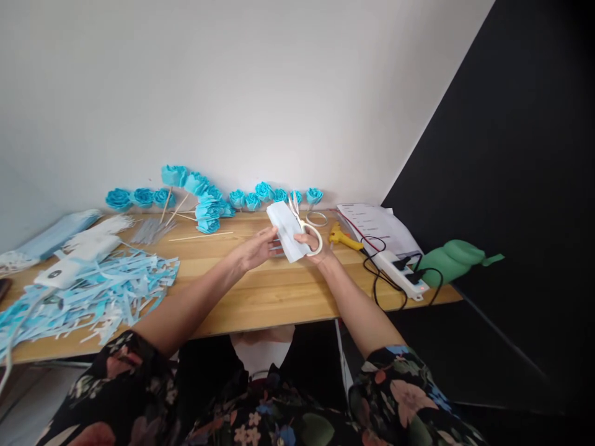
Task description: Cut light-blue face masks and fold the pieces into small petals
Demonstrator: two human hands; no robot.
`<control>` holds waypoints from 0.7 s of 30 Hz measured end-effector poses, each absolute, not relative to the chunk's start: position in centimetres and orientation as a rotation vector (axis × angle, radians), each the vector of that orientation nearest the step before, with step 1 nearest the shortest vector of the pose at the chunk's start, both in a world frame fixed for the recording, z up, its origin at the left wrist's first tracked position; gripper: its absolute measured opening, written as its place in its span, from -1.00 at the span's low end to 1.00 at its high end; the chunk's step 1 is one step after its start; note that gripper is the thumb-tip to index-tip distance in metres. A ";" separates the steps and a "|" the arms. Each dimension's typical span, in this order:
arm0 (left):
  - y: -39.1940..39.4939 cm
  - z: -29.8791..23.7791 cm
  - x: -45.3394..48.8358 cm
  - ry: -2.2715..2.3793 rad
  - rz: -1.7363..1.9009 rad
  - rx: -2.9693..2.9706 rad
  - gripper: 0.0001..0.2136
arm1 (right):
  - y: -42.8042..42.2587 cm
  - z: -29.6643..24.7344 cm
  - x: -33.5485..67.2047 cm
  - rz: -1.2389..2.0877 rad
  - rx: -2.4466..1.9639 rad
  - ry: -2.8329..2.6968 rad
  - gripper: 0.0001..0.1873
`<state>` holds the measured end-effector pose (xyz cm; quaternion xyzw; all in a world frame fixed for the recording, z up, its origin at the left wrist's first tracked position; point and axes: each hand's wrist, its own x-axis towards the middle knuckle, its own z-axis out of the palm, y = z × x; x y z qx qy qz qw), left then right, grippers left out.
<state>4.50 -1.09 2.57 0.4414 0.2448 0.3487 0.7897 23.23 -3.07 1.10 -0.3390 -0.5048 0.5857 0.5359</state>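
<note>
Plainly, the pale wall (279,93) was the largest thing in view, rising behind the wooden table (274,303). On the table's left side lay a heap of blue and white strips (125,285); toward its right end were printed papers (381,220), with a green object (449,261) just beside a white power strip (400,274). Blue flowers (264,191) stood or lay along the back. Near the middle, the right hand (313,244) was closed around the lower right edge of some pale sheets (284,226), its thumb over their front, and it also had the scissors (316,239), blades parted and pointing up. The left hand (260,248) was half open at the sheets' left edge; whether it gripped them, I could not tell. Smaller came a yellow glue gun (344,238), right of the hands, and a thin stick (201,236) lying flat to their left
</note>
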 end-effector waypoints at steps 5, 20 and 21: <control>0.0 2.7 5.5 0.575 0.965 0.730 -0.68 | -2.8 1.5 23.4 1.314 -0.839 -1.263 -0.46; 1.4 3.6 0.0 0.817 0.995 0.592 -0.81 | -2.2 1.3 26.5 0.080 -2.164 -1.968 -0.54; 1.3 3.3 -0.1 0.813 0.970 0.593 -0.82 | -2.2 1.4 26.4 0.066 -2.180 -1.988 -0.54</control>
